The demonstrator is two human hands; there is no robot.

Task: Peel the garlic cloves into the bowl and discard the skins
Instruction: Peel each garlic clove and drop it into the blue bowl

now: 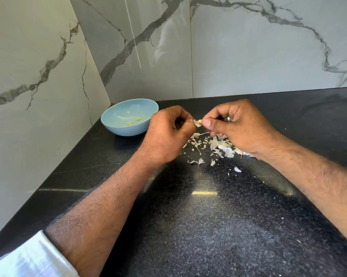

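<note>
left hand [169, 129]: fingers curled, pinching one end of the garlic clove [198, 122], holding it up above the tabletop [218, 226].
right hand [236, 124]: thumb and fingertips pinching the other end of the same clove, ring showing on one finger; looks to be picking at the skin.
clove: sitting between both hands, papery skin partly hanging off it, too small to tell how much is left on.
step in hand: peeling, mid-clove by my read; clove not yet going to the bowl.
skins [214, 145]: loose pile lying on the tabletop just under and beside the right hand, a few flakes scattered nearer the person.
bowl [116, 126]: light blue, sitting left of the left hand near the wall corner; two small peeled bits [137, 118] lying inside.
progress: early-looking, little in the bowl, skins not yet discarded.
next move: probably stripping the last skin, then reaching left to drop the clove in the bowl; needing a firm pinch since the clove is tiny.
</note>
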